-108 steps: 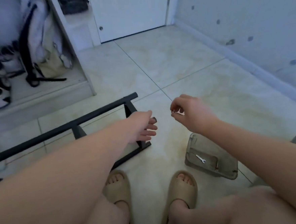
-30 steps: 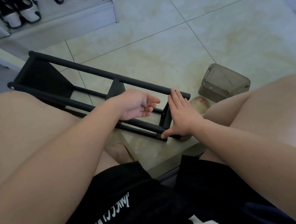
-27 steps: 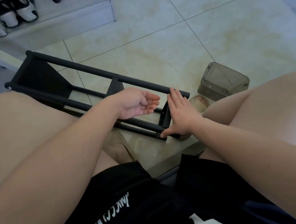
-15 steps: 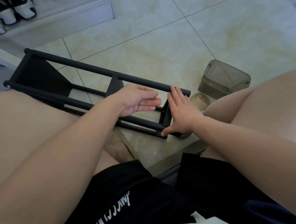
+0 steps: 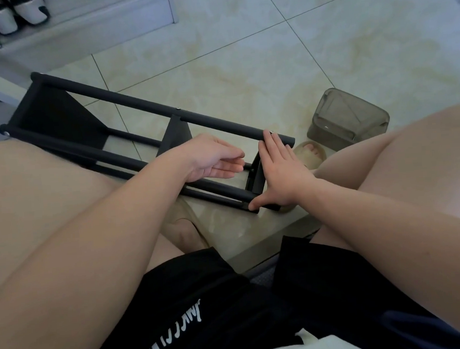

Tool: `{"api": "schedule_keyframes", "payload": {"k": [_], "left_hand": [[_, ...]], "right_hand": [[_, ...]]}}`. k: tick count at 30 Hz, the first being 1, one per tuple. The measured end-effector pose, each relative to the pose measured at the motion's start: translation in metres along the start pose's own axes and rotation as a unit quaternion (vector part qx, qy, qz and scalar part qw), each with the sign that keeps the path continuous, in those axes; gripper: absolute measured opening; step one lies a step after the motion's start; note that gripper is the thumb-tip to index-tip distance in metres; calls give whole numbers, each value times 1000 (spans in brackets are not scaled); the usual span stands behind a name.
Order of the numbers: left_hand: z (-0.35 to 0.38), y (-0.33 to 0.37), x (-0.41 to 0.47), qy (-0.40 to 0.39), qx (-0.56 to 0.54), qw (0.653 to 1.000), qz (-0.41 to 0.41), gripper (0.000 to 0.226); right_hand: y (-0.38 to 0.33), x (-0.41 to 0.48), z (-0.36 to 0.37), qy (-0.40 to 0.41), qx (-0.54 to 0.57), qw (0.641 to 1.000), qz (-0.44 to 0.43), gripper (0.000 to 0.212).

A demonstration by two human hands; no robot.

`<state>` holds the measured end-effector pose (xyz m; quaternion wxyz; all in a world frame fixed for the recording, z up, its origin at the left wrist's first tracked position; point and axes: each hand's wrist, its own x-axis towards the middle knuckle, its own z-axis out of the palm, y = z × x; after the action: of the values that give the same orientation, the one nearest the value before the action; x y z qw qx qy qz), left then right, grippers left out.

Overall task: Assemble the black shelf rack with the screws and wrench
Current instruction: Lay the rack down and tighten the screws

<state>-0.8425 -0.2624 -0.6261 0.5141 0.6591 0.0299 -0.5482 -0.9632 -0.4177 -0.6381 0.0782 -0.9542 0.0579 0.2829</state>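
Note:
The black shelf rack [image 5: 136, 103] lies on the tiled floor between my legs, long tubes running from upper left to lower right. My right hand [image 5: 280, 170] lies flat against the rack's right end panel, fingertips on the far tube, thumb on the near tube's end. My left hand [image 5: 214, 161] hovers over the near tubes just left of that end, fingers straight and together, holding nothing I can see. No screw or wrench shows.
A translucent grey plastic box [image 5: 347, 118] stands on the floor right of the rack. My sandalled foot [image 5: 309, 153] is beside it. A low white step [image 5: 77, 24] with shoes [image 5: 18, 12] is at the upper left.
My left hand's fingers have straightened from a loose curl and moved toward the right end. My right hand stays pressed on the end panel. Earlier I was sitting farther back, pinching something small.

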Motion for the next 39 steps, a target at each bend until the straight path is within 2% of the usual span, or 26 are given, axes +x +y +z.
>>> {"api": "schedule_keyframes", "payload": {"k": [5, 11, 15, 21, 25, 29, 39], "left_hand": [[0, -8, 22, 45, 145, 988, 9, 10], [-3, -5, 52, 37, 211, 977, -3, 7], [0, -5, 74, -7, 264, 964, -43, 13], [10, -9, 98, -149, 302, 931, -140, 9], [17, -9, 109, -226, 325, 897, -197, 17], [19, -10, 115, -232, 338, 884, -224, 5], [20, -9, 119, -249, 345, 871, -245, 8]], "right_hand": [[3, 3, 4, 19, -23, 1000, 3, 160], [10, 10, 7, 22, -29, 999, 4, 166], [15, 15, 9, 22, -19, 1000, -8, 165], [17, 20, 10, 24, -4, 1000, -19, 165], [17, 20, 10, 28, -1, 999, -21, 164], [18, 21, 8, 30, -1, 999, -24, 163], [15, 22, 5, 23, 4, 1000, -21, 163]]}}
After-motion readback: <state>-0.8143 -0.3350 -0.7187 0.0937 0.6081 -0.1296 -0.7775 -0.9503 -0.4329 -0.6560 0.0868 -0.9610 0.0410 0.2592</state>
